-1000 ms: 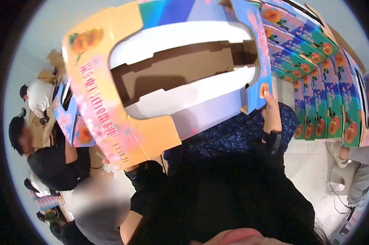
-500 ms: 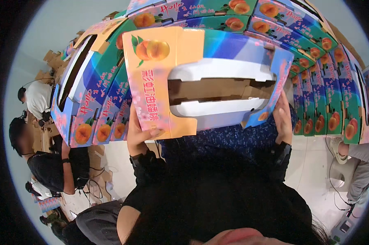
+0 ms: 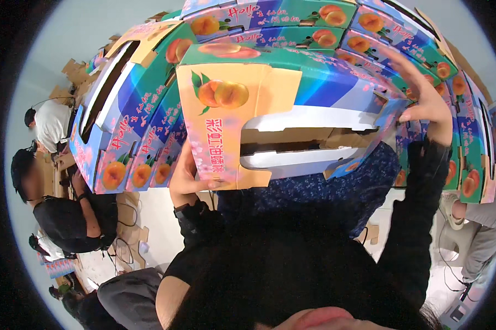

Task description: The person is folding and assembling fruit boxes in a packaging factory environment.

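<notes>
In front of me a cardboard fruit carton (image 3: 325, 99) is held up, tilted, with its long cut-out opening towards me. Its left end panel is orange with printed peaches; the rest is blue, green and pink. My left hand (image 3: 185, 177) grips the lower left corner, thumb on the orange panel and the other fingers hidden behind. Raised beside the carton's right end, my right hand (image 3: 430, 103) has its fingers spread, the thumb close to the blue end flap (image 3: 388, 124). Whether that thumb touches the flap I cannot tell.
Similar cartons stand in stacks to the left (image 3: 113, 146), at the back (image 3: 270, 36) and to the right (image 3: 470, 137). Co-workers (image 3: 66, 220) sit along the left side. Another person's leg (image 3: 481, 242) and a cable (image 3: 445, 269) are at the right.
My right hand has come off the carton's lower right side and risen outward, fingers spreading. The carton has tipped so its green side shows more. My left hand keeps its grip.
</notes>
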Demonstrator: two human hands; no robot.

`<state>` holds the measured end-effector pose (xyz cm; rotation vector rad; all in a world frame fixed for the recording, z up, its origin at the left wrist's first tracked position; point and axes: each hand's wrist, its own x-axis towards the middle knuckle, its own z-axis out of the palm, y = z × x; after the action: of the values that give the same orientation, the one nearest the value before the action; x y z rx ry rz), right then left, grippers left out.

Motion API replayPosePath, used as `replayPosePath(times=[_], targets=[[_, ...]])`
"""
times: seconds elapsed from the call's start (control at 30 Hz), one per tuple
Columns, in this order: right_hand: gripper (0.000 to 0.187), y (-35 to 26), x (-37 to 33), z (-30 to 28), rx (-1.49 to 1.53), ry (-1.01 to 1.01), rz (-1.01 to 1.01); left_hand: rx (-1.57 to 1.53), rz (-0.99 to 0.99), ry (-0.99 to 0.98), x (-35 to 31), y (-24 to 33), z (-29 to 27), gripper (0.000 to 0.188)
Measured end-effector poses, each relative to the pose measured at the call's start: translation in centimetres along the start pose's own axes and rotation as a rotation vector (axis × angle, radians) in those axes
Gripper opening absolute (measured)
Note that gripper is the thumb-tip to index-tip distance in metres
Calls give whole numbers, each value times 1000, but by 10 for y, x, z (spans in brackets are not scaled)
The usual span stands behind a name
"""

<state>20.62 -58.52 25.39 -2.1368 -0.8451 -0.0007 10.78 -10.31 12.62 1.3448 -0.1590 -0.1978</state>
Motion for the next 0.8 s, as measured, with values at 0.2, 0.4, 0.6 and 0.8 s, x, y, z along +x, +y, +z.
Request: replayPosePath(times=[0.2, 0.4, 0.6, 0.8], targets=[[103, 24, 47, -6, 220, -522, 287, 19, -3, -8, 0, -4, -1, 113], [82, 46, 56, 18, 405, -462, 389, 103, -1, -30, -3, -12, -14, 115], [71, 54, 49, 20, 265, -396, 205, 7, -30, 16, -8, -19, -15, 113], [74, 38, 34, 18, 20, -113, 302, -60, -110, 51, 11, -3, 1, 109]])
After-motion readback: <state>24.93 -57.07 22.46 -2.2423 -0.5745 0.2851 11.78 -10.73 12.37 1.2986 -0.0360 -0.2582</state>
